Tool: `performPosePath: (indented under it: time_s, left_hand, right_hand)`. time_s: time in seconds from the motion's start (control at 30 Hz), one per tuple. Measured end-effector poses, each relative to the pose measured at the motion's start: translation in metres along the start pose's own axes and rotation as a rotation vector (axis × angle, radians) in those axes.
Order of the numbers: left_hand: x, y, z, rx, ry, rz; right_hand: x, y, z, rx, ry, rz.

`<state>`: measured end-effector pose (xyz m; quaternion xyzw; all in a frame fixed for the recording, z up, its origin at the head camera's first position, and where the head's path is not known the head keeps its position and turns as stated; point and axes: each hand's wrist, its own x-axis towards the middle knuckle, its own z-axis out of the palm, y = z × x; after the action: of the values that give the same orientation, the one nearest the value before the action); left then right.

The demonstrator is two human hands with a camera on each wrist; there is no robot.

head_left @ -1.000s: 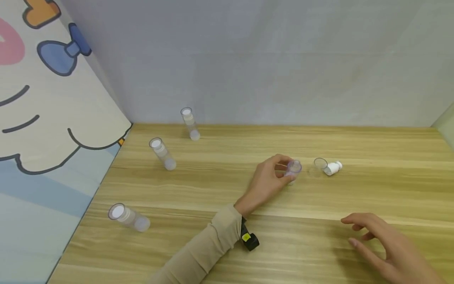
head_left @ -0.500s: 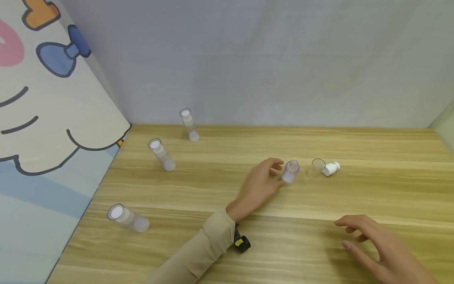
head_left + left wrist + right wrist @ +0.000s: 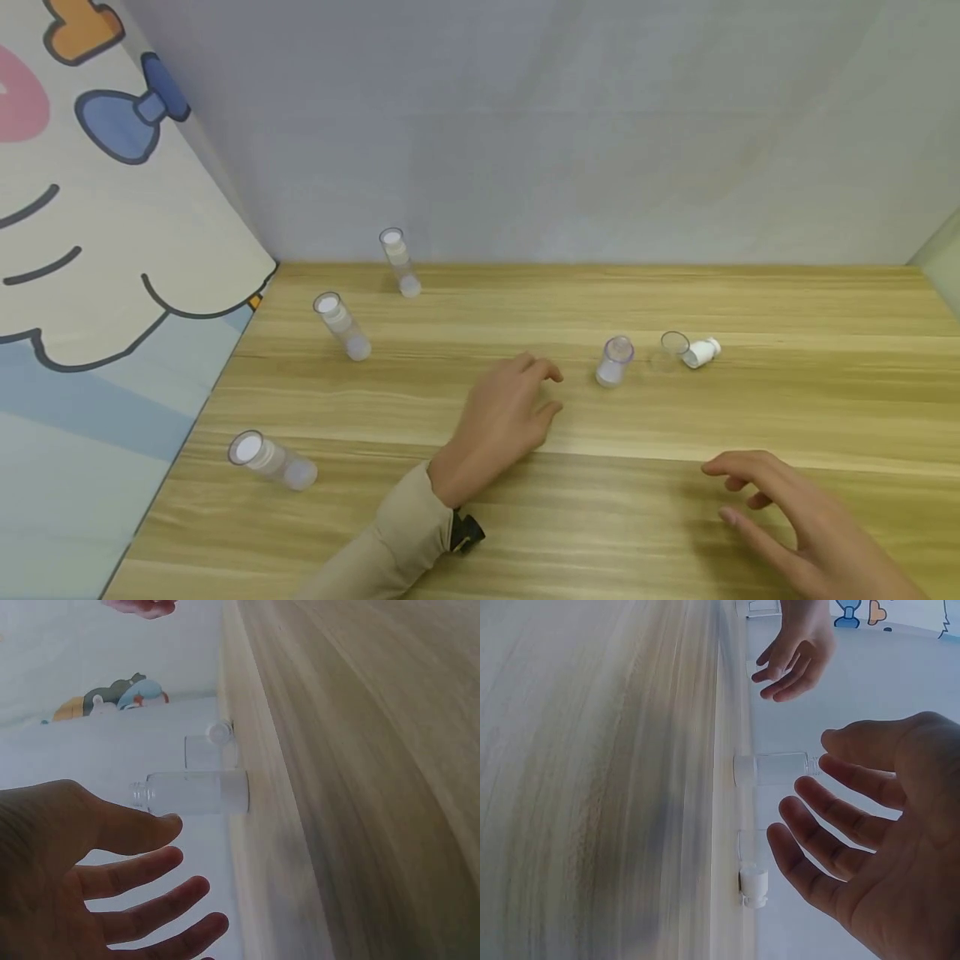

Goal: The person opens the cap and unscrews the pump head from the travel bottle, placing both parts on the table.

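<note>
A small clear bottle point(image 3: 615, 362) with a threaded neck and a whitish base stands upright on the wooden table. My left hand point(image 3: 498, 421) is to the left of the bottle, apart from it, fingers loosely bent and holding nothing. In the left wrist view, the bottle point(image 3: 184, 793) appears beyond the thumb. Right of the bottle are a clear open cup point(image 3: 674, 342) and a small white cap-like piece point(image 3: 702, 353) lying on its side. Nearer the front edge, my right hand point(image 3: 795, 512) hovers with relaxed fingers around nothing.
On the left of the table point(image 3: 525, 308) stand three clear tubes with white parts inside: a back tube point(image 3: 400, 262), a middle tube point(image 3: 342, 326) and a front tube point(image 3: 272, 461). A grey-white wall panel point(image 3: 562, 133) rises behind, and a cartoon-printed panel point(image 3: 135, 233) borders the left.
My left hand has let go of the clear bottle and drawn back to the left and toward me. The bottle stays standing. My right hand has barely moved.
</note>
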<state>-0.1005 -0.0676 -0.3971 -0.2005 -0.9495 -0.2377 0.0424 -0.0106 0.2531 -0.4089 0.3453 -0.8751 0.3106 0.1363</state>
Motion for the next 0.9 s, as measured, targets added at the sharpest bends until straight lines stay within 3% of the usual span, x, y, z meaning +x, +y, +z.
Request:
performPosePath:
  time_s: [0.3, 0.67, 0.9]
  left_hand:
    - [-0.026, -0.017, -0.022, 0.09, 0.05, 0.004]
    - [-0.056, -0.042, -0.058, 0.236, 0.059, -0.121]
    - [-0.072, -0.053, -0.074, 0.275, 0.119, -0.171]
  right_hand:
    - [0.001, -0.003, -0.001, 0.012, -0.023, -0.01]
    - [-0.002, -0.005, 0.002, 0.007, -0.012, 0.001]
    - [-0.004, -0.003, 0.005, 0.008, -0.004, 0.006]
